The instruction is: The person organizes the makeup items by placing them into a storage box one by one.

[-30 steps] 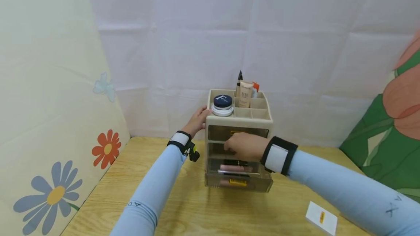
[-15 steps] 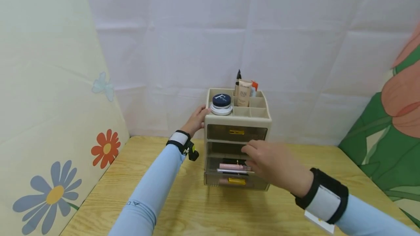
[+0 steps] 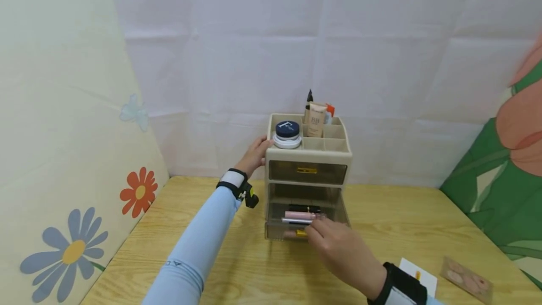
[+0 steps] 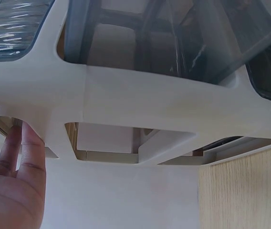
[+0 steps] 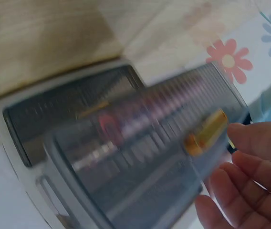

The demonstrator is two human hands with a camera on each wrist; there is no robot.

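Observation:
A beige cosmetics organizer (image 3: 309, 154) stands on the table with a smoky see-through drawer (image 3: 275, 230) pulled out. Inside lie a pink tube (image 3: 298, 214) and several slim sticks. My left hand (image 3: 255, 154) grips the organizer's left side near the top; in the left wrist view its fingers (image 4: 30, 152) reach into a side cutout. At the drawer front, my right hand (image 3: 345, 251) is loosely bent, thumb close beside the yellow handle (image 5: 206, 133). Nothing shows between its fingers. The organizer's top holds a dark-lidded round compact (image 3: 287, 129) and a BB cream tube (image 3: 315, 119).
A closed top drawer (image 3: 281, 172) sits above the pulled-out one. On the table at front right lie a white card (image 3: 427, 280) and a pinkish palette (image 3: 467, 277). White cloth (image 3: 233, 60) hangs behind, with flower-printed panels (image 3: 55, 131) at both sides.
My right hand has drawn back from inside the drawer area and come down to the drawer front. The palette has come into view from under the right arm. My left hand stays in place.

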